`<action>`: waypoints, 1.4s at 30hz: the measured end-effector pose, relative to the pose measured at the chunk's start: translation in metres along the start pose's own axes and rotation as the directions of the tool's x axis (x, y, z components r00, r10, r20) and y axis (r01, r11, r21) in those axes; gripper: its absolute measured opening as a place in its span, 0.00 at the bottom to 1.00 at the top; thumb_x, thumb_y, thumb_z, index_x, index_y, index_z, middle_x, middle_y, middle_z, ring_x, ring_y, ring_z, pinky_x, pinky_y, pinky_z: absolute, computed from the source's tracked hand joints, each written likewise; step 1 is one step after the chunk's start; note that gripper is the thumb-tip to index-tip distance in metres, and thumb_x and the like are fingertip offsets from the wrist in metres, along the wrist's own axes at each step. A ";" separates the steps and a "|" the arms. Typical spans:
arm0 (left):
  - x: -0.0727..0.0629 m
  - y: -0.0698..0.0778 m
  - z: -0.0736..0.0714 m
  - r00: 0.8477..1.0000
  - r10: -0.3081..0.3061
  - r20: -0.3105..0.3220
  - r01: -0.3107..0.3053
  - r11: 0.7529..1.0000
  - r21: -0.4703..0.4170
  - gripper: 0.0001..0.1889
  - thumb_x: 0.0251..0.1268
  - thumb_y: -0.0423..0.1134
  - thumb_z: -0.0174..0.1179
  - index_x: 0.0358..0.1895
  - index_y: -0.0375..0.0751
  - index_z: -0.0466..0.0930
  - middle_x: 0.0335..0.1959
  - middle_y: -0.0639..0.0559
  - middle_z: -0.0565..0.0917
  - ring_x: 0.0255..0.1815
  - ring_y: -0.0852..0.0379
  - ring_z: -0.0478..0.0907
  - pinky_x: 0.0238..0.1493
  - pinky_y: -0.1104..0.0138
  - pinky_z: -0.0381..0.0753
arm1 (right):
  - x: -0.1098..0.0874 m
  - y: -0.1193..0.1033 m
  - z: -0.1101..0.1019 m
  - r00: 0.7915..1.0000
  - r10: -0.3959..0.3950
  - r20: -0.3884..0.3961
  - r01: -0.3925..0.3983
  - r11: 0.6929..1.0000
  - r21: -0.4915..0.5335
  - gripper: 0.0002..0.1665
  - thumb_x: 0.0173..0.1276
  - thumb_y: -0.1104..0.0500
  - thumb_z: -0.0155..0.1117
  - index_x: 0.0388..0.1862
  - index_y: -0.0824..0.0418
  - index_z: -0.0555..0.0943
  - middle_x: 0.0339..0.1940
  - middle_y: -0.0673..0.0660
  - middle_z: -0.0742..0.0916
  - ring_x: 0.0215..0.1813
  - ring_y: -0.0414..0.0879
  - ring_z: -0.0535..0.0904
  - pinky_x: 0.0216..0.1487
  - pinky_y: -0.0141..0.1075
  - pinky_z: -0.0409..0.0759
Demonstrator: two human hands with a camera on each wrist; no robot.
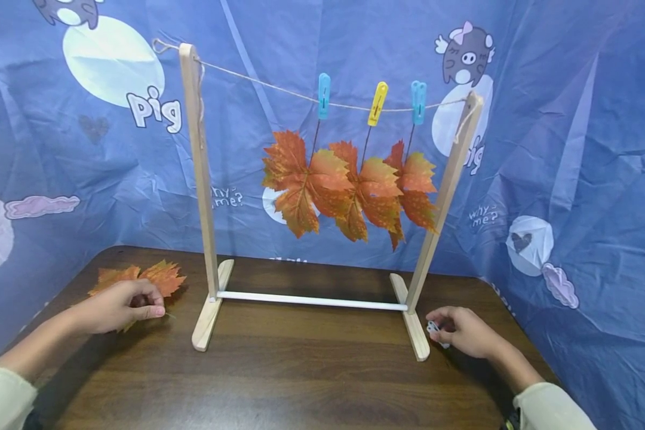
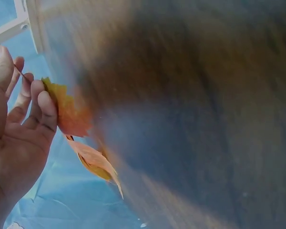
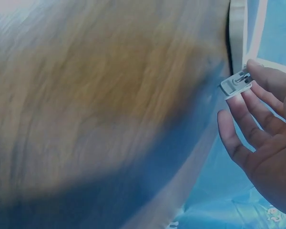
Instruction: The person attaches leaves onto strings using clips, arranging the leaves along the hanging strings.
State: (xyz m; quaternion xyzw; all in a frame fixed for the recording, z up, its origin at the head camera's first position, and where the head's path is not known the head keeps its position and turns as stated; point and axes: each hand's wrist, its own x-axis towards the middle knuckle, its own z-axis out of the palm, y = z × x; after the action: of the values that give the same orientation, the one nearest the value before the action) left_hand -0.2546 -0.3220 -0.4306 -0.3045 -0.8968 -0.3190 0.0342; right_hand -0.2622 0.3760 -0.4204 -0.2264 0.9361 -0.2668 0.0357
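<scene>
My left hand [image 1: 115, 306] pinches the thin stem of an orange maple leaf [image 1: 163, 276] between thumb and fingers, at the table's left side. In the left wrist view that leaf [image 2: 72, 112] spreads behind the fingers, and a curled orange leaf edge [image 2: 93, 160] shows below. Over on the right, my right hand [image 1: 464, 331] holds a pale grey clothespin [image 3: 236, 84] between thumb and fingertips, beside the rack's right foot. Three orange maple leaves [image 1: 306, 179] hang by their stems from a string [image 1: 263, 82], held by two blue clothespins [image 1: 324, 97] and a yellow one [image 1: 377, 104].
The wooden rack [image 1: 199, 161] stands on the brown table [image 1: 301, 376], its two posts joined low down by a white bar [image 1: 312, 300]. Its feet [image 1: 208, 322] reach toward me. Blue printed cloth [image 1: 355, 36] encloses the table at the back and sides.
</scene>
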 end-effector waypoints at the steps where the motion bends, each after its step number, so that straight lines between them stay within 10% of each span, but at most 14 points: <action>1: 0.000 0.001 0.000 1.000 -0.020 -0.013 0.020 1.000 0.004 0.06 0.69 0.37 0.67 0.36 0.52 0.80 0.27 0.64 0.76 0.26 0.69 0.69 0.25 0.69 0.70 | 0.000 -0.001 0.000 1.000 -0.002 -0.005 0.002 1.000 0.001 0.19 0.66 0.63 0.74 0.52 0.71 0.83 0.40 0.53 0.88 0.39 0.37 0.81 0.40 0.33 0.82; 25: 0.012 0.043 -0.016 0.994 -0.057 -0.098 0.061 0.997 0.041 0.02 0.73 0.38 0.64 0.40 0.52 0.83 0.28 0.65 0.81 0.28 0.68 0.74 0.30 0.69 0.75 | 0.013 -0.059 -0.006 0.993 -0.118 0.013 0.117 0.991 0.072 0.19 0.69 0.62 0.72 0.56 0.69 0.83 0.43 0.54 0.88 0.40 0.40 0.84 0.41 0.36 0.84; 42: 0.028 0.084 -0.011 0.979 0.030 -0.201 -0.033 0.999 -0.012 0.06 0.73 0.36 0.64 0.38 0.56 0.83 0.21 0.64 0.77 0.21 0.68 0.70 0.22 0.69 0.71 | 0.045 -0.108 0.009 0.990 -0.136 0.037 0.129 0.982 0.138 0.19 0.71 0.60 0.70 0.59 0.59 0.83 0.47 0.52 0.87 0.43 0.43 0.84 0.42 0.37 0.84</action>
State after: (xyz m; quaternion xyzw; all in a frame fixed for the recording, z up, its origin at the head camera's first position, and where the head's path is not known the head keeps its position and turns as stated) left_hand -0.2308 -0.2624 -0.3683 -0.2849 -0.8815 -0.3544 0.1274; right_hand -0.2572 0.2702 -0.3702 -0.2914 0.8976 -0.3261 0.0548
